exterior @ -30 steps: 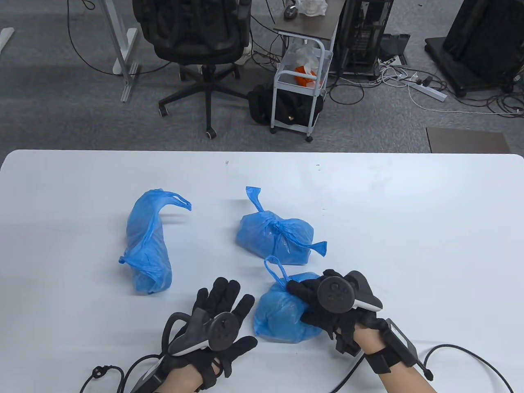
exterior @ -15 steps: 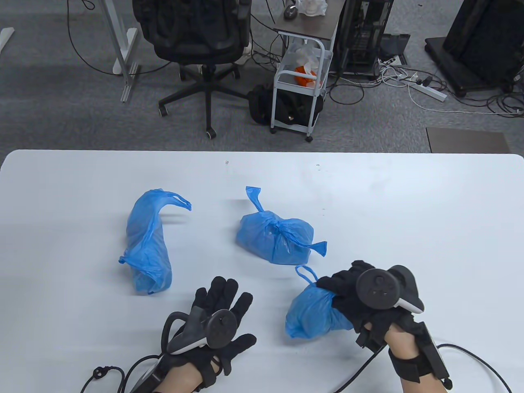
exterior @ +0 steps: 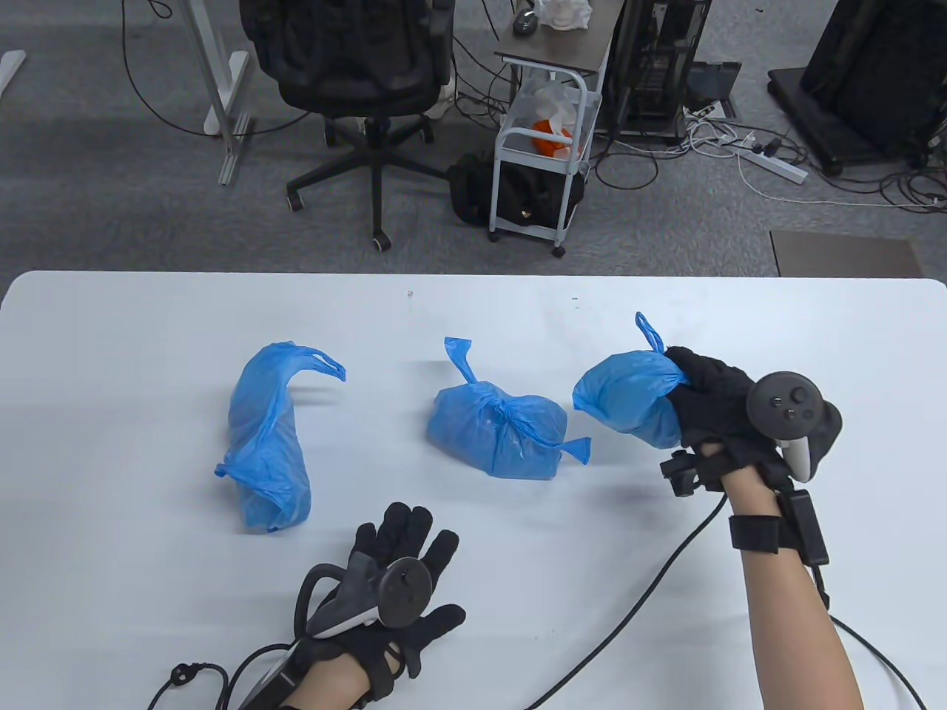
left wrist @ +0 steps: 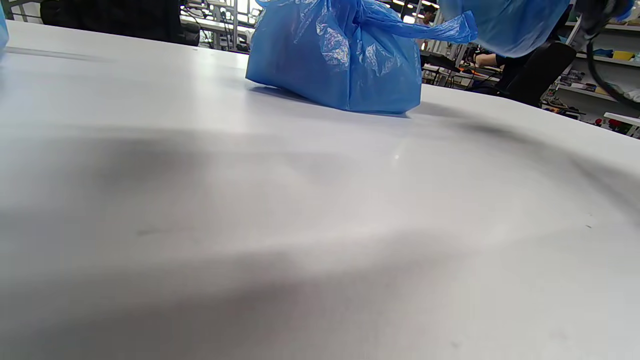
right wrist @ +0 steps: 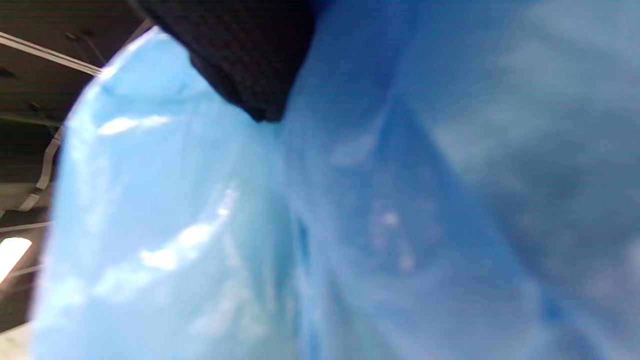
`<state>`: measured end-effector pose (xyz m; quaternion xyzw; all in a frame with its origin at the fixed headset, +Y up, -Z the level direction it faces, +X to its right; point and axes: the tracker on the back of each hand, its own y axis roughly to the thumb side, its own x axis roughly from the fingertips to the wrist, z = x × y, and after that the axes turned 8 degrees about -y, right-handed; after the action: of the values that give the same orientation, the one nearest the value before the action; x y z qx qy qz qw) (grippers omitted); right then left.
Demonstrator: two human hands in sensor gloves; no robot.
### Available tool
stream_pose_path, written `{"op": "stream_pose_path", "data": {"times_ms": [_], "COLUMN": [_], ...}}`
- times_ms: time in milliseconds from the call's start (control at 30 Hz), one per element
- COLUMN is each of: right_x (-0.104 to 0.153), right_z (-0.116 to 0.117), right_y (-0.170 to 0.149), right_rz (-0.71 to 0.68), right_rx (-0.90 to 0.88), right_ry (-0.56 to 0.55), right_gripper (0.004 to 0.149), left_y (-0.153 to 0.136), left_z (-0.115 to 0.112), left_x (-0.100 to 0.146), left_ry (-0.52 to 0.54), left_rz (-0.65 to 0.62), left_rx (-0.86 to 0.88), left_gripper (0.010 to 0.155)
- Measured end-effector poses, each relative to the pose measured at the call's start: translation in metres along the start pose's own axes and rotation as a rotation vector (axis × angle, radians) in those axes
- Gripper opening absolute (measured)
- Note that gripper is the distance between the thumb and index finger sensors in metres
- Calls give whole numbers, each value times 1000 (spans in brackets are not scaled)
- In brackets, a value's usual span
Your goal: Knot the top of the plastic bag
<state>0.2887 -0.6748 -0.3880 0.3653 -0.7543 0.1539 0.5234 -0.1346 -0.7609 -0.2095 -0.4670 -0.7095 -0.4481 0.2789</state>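
Three blue plastic bags are in the table view. My right hand grips one filled bag at its top and holds it above the table, right of centre; a loop of its handle sticks up. The bag fills the right wrist view, with a black fingertip on it. A knotted bag lies at the table's centre, also in the left wrist view. An untied, slumped bag lies to the left. My left hand rests flat and open on the table near the front edge, empty.
The white table has its far edge toward an office chair and a small wheeled cart on the floor. A glove cable trails across the table's front right.
My right hand has lifted the filled bag from the front of the table and carried it away from me and to the right. The left hand has stayed put.
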Motion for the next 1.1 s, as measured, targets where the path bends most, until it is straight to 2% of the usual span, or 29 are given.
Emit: {"op": "stream_pose_path", "data": {"times_ms": [200,333,467,500,600,733,800,1000,1100], "right_x": [-4,-3,-2,0,8,37,65,146,171], "right_z": [37,50,44,38,19,-4,-9,-1,10], "right_y": [-23,-38,-37,-32,-13,20,39,71,72], "right_rz": [45,103,107,100,24,-148,-264,-458,-489], "right_rx": [124,199,173,175,163,124,120,121,117], "right_ry": [66,144,189,222,216,230,271,450,515], "right_gripper": [45,48,59,64,70,71,71,73,76], "left_y": [-1,-2,-2,-3,-3,-3,-3,-5,-6], "left_z": [0,-1,-1,0,0,1,1,2,2], "left_x": [-1,-2,-2,-2,-2,-3,-4,-2,-1], "left_ry": [-3,-10,-12,-10,-8,-8,-7,1,7], "left_rz": [6,17,24,27,32,35,37,51,54], "left_rx": [6,-2,5,4,8,5,5,6,12], "left_gripper": [83,83,83,83,83,83,83,83,83]}}
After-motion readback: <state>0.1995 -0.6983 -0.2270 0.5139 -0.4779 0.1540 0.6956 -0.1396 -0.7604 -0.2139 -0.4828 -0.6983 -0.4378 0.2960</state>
